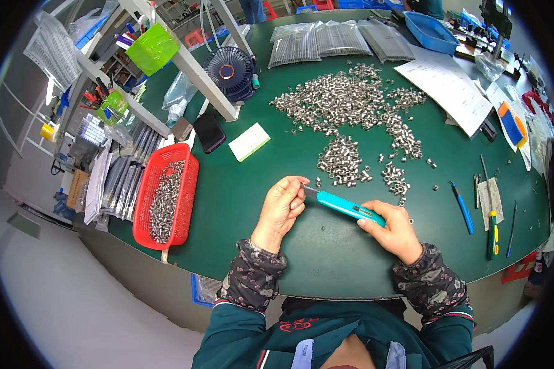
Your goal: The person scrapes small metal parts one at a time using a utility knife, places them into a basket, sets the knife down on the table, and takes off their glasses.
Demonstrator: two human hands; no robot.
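The person is apparently working a blade against a small part point(302, 185). The right hand point(395, 229) is gripping a turquoise utility knife point(349, 208), its fingers curling round the rear of the handle. The left hand point(281, 206) is pinching thumb and forefinger together, probably on one metal ring. This part is sitting at the left fingertips, over the green surface point(326, 258), with the blade point(310, 190) pointing left toward it. The step in hand is seemingly trimming or scraping; the next move is calling for a firm pinch, light pressure and skin clear of the edge.

Loose metal rings point(338, 98) are lying in heaps beyond the hands, and more are filling a red basket point(192, 190) at left.

The fingertips are hiding most of the part, so its shape and the blade's exact contact are escaping view. The right hand is covering the knife's rear end.
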